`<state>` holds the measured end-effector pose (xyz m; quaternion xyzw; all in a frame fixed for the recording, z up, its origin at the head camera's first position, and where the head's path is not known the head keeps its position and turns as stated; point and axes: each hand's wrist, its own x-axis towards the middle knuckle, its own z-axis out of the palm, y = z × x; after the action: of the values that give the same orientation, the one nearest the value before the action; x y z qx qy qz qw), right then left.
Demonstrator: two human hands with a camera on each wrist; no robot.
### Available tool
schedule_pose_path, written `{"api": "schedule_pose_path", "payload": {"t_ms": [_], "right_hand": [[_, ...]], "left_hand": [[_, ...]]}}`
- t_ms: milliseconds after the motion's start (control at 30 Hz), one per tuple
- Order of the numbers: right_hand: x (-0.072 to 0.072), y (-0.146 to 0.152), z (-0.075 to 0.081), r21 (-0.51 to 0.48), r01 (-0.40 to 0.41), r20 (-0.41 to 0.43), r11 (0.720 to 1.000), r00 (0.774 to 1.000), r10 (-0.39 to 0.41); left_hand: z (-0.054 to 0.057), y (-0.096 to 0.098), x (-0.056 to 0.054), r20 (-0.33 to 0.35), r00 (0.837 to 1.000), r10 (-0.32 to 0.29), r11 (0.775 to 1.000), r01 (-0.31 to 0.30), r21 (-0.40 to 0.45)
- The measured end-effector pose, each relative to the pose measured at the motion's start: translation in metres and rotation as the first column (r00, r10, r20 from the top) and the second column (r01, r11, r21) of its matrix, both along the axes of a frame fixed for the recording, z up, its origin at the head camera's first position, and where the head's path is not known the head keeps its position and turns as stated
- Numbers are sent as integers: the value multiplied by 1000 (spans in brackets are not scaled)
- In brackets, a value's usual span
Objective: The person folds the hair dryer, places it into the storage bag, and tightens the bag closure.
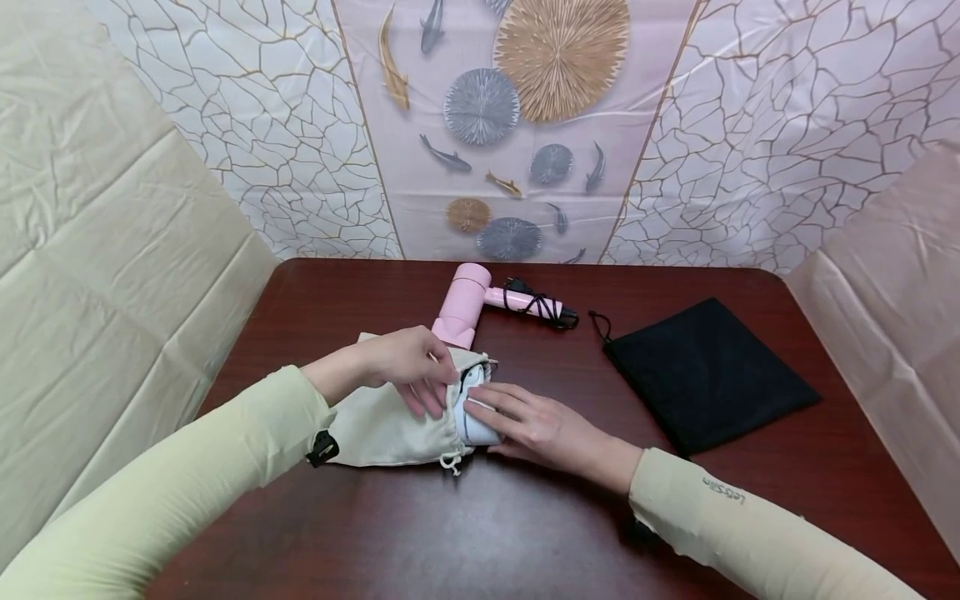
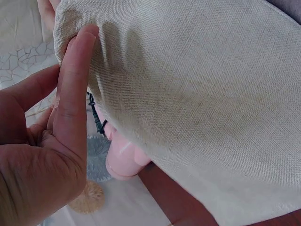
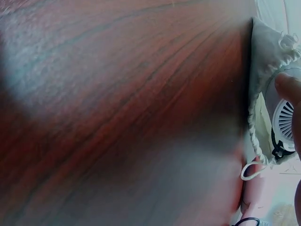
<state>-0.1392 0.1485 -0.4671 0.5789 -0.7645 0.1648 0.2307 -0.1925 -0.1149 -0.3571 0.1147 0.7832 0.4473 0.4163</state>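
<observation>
A cream drawstring bag [image 1: 390, 429] lies on the table, a white appliance [image 1: 476, 421] partly inside its mouth. The right wrist view shows a round slatted grille [image 3: 284, 120] on the appliance and a black cord [image 3: 281, 150] beside it. My left hand [image 1: 408, 367] pinches the bag's rim; cloth [image 2: 197, 89] fills most of the left wrist view. With fairly straight fingers, my right hand [image 1: 536, 429] presses on the appliance's exposed end. The appliance's other end is hidden by the bag.
Behind the bag lies a pink hair dryer [image 1: 461, 304], its black cord [image 1: 536, 302] wound round the handle. A black drawstring pouch [image 1: 712, 375] lies flat on the right of the dark wooden table [image 1: 525, 525]. Patterned cloth [image 1: 300, 150] hangs behind the table.
</observation>
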Motion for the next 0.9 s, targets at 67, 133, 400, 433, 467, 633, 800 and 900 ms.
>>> {"api": "schedule_pose_path", "payload": {"t_ms": [67,133,400,433,467,633,800,900], "right_hand": [[0,-1,-1,-7,0,10,1000,1000,0],[0,-3,-3,-16,-1,23,1000,1000,1],[-3,-7,-10,-54,28,96,998,995,-23],[-3,-7,-11,-60,34,109,998,994,-28],[-3,-7,-11,-63,40,119,997,992,-33],[-2,-7,-12,-40,56,160,998,986,-49],[3,3,-12,5,39,194,999,980,-39],[5,11,-11,4,56,232,998,971,-55]], "left_hand": [[-2,1,1,5,1000,0,1000,0,6],[-4,2,2,15,1000,3,1000,-3,11],[-4,6,1,34,999,19,1000,-20,22],[-5,6,1,35,999,20,1000,-21,23],[-5,6,1,35,999,22,999,-23,22],[-7,4,0,40,998,38,999,-39,15],[-10,2,-2,35,998,43,999,-44,20],[-10,1,-3,36,999,40,999,-41,22]]}}
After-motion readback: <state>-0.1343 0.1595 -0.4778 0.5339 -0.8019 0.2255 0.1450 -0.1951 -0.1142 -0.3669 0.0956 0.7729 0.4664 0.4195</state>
